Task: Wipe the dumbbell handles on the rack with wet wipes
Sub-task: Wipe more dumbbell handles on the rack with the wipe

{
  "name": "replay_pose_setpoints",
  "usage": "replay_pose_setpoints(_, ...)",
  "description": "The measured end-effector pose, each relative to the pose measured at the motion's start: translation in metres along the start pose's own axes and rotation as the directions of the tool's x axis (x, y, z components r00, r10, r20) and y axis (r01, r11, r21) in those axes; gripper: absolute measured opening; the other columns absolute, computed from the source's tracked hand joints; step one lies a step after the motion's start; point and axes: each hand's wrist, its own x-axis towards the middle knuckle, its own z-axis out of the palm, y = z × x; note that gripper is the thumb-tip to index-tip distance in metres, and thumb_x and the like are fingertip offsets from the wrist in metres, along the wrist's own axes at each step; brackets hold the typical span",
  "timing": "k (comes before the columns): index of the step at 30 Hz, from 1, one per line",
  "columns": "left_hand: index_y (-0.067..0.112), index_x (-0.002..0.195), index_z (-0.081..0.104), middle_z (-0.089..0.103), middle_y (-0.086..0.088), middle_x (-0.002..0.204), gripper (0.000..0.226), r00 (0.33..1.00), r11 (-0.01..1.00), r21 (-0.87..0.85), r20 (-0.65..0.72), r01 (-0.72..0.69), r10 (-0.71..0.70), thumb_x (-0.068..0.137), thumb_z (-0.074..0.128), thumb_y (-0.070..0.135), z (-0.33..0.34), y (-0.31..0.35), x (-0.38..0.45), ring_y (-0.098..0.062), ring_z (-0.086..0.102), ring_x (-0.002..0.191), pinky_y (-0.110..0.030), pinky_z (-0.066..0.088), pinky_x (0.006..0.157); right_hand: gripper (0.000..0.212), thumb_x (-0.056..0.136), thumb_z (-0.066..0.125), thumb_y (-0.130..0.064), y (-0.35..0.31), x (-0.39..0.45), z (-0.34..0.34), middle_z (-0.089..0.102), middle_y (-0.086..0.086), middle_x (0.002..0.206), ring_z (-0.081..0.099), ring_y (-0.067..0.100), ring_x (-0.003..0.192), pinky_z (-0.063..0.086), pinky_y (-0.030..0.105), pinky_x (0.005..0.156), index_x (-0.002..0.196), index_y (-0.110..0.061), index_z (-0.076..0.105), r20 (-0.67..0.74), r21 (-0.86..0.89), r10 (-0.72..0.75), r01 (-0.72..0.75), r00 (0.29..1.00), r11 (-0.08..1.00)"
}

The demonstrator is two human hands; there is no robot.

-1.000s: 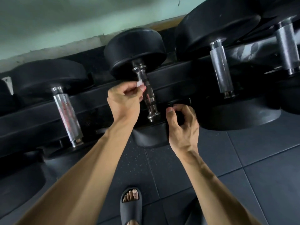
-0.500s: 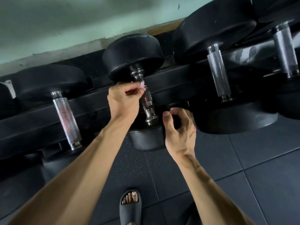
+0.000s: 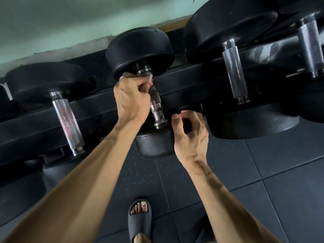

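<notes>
A black dumbbell (image 3: 140,53) lies on the rack (image 3: 98,109) in the middle of the view, its chrome handle (image 3: 156,106) running down toward me. My left hand (image 3: 131,99) grips the upper end of that handle, with a small white wet wipe (image 3: 150,81) showing between my fingers and the metal. My right hand (image 3: 191,135) hovers beside the handle's lower end with the fingers loosely curled and nothing in them. The dumbbell's near head (image 3: 154,146) is partly hidden behind both hands.
More black dumbbells sit on the rack: one at the left with a reddish-stained handle (image 3: 67,123), two at the right with knurled handles (image 3: 235,74) (image 3: 309,48). A pale green wall (image 3: 70,23) rises behind. My sandalled foot (image 3: 139,220) stands on dark floor tiles (image 3: 263,172).
My left hand has moved up the handle with the wipe and closed around its upper end. My right hand has stayed beside the lower end.
</notes>
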Motion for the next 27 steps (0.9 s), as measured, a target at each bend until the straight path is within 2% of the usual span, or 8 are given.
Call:
replay_pose_setpoints(6, 0.017, 0.096, 0.078, 0.063, 0.015, 0.082, 0.013, 0.959, 1.000, 0.003, 0.282, -0.012, 0.011, 0.084, 0.076, 0.011, -0.015, -0.007, -0.030, 0.005, 0.063, 0.066, -0.011, 0.052, 0.070, 0.024, 0.079, 0.045, -0.060, -0.001, -0.001, 0.000, 0.060, -0.013, 0.100, 0.057, 0.014, 0.101, 0.042, 0.026, 0.083, 0.081, -0.037, 0.055, -0.010, 0.008, -0.003, 0.003, 1.000, 1.000)
replay_pose_setpoints(10, 0.016, 0.091, 0.078, 0.070, 0.013, 0.081, 0.010, 0.980, 0.993, -0.108, 0.196, 0.048, -0.026, 0.085, 0.075, 0.009, -0.013, 0.001, -0.008, -0.004, 0.069, 0.066, -0.017, 0.057, 0.067, 0.034, 0.078, 0.044, -0.062, 0.001, 0.000, 0.000, 0.063, -0.010, 0.108, 0.057, 0.012, 0.106, 0.043, 0.027, 0.088, 0.084, -0.032, 0.059, 0.004, 0.011, 0.006, -0.006, 1.000, 1.000)
replay_pose_setpoints(12, 0.013, 0.093, 0.077, 0.070, 0.015, 0.084, 0.012, 0.979, 0.990, -0.126, 0.200, 0.071, -0.045, 0.084, 0.075, 0.006, -0.011, 0.001, -0.009, 0.000, 0.069, 0.069, -0.014, 0.056, 0.068, 0.036, 0.078, 0.045, -0.062, 0.001, -0.001, 0.000, 0.063, -0.009, 0.108, 0.057, 0.012, 0.107, 0.043, 0.027, 0.089, 0.085, -0.030, 0.061, 0.004, 0.020, 0.012, -0.012, 1.000, 1.000)
replay_pose_setpoints(14, 0.011, 0.095, 0.077, 0.071, 0.013, 0.085, 0.013, 0.946, 0.998, -0.043, 0.322, 0.039, -0.023, 0.084, 0.075, 0.004, -0.011, -0.002, -0.021, 0.009, 0.066, 0.070, -0.007, 0.052, 0.067, 0.035, 0.078, 0.045, -0.062, 0.001, 0.000, 0.000, 0.063, -0.010, 0.106, 0.057, 0.011, 0.105, 0.043, 0.026, 0.088, 0.086, -0.031, 0.060, -0.004, 0.026, 0.014, -0.014, 1.000, 1.000)
replay_pose_setpoints(17, 0.010, 0.094, 0.078, 0.070, 0.011, 0.086, 0.012, 0.883, 1.000, 0.022, 0.470, -0.018, 0.005, 0.083, 0.077, 0.006, -0.015, -0.007, -0.028, 0.010, 0.065, 0.071, -0.004, 0.048, 0.065, 0.044, 0.078, 0.045, -0.064, 0.001, -0.002, -0.001, 0.062, -0.012, 0.107, 0.056, 0.008, 0.105, 0.042, 0.024, 0.087, 0.093, -0.027, 0.063, 0.006, 0.023, 0.028, -0.028, 1.000, 0.999)
replay_pose_setpoints(20, 0.011, 0.093, 0.078, 0.064, 0.018, 0.078, 0.009, 0.933, 0.996, 0.010, 0.349, -0.093, 0.083, 0.086, 0.074, 0.008, -0.019, 0.000, -0.008, 0.006, 0.064, 0.065, -0.006, 0.049, 0.064, 0.054, 0.078, 0.044, -0.068, 0.003, -0.004, -0.001, 0.062, -0.011, 0.120, 0.054, 0.008, 0.115, 0.042, 0.025, 0.094, 0.104, -0.025, 0.064, 0.028, 0.012, 0.026, -0.026, 0.999, 1.000)
replay_pose_setpoints(23, 0.010, 0.096, 0.078, 0.069, 0.012, 0.084, 0.011, 0.972, 0.999, -0.020, 0.230, -0.042, 0.045, 0.086, 0.075, 0.009, -0.018, 0.005, 0.009, 0.005, 0.066, 0.072, -0.008, 0.052, 0.071, 0.057, 0.077, 0.043, -0.069, 0.003, -0.004, 0.000, 0.061, -0.012, 0.124, 0.053, 0.006, 0.118, 0.041, 0.024, 0.096, 0.106, -0.026, 0.065, 0.037, 0.010, 0.043, -0.043, 0.998, 0.999)
replay_pose_setpoints(27, 0.011, 0.093, 0.079, 0.064, 0.015, 0.076, 0.008, 0.872, 0.991, 0.066, 0.484, -0.115, 0.069, 0.089, 0.071, 0.012, -0.017, -0.002, -0.017, 0.007, 0.061, 0.064, -0.001, 0.046, 0.064, 0.054, 0.078, 0.044, -0.067, 0.000, -0.005, 0.001, 0.063, -0.011, 0.119, 0.055, 0.005, 0.113, 0.041, 0.021, 0.094, 0.104, -0.024, 0.065, 0.013, 0.011, 0.043, -0.043, 0.999, 0.999)
